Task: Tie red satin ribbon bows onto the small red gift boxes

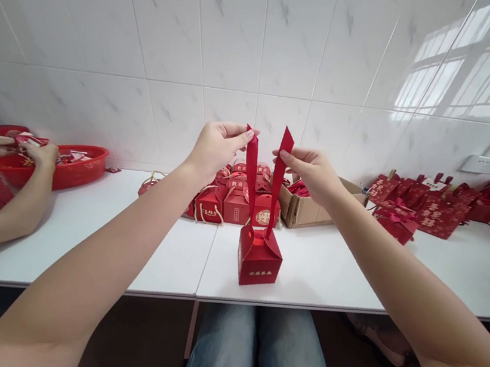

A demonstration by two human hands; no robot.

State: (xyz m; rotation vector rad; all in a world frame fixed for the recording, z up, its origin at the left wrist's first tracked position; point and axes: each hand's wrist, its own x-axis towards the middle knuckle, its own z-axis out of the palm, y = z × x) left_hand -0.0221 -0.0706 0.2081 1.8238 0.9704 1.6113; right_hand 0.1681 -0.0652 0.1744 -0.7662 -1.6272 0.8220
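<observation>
A small red gift box [258,266] with gold lettering stands upright near the front edge of the white table. A red ribbon [251,175] comes out of its top in two ends, both pulled up. My left hand [218,147] pinches the left end between thumb and fingers. The right end is pinched by my right hand [306,164], its pointed tip sticking up above the fingers. The two ends are apart and untied, and the box top is folded nearly closed with a gap in the middle.
Behind the box are several stacked red boxes [238,198] and a cardboard carton [314,207] of red ribbons. Red gift bags [442,212] stand at the right. At the left, another person's hands [43,156] work over a red plastic basin [79,168]. A tiled wall [237,38] closes the back.
</observation>
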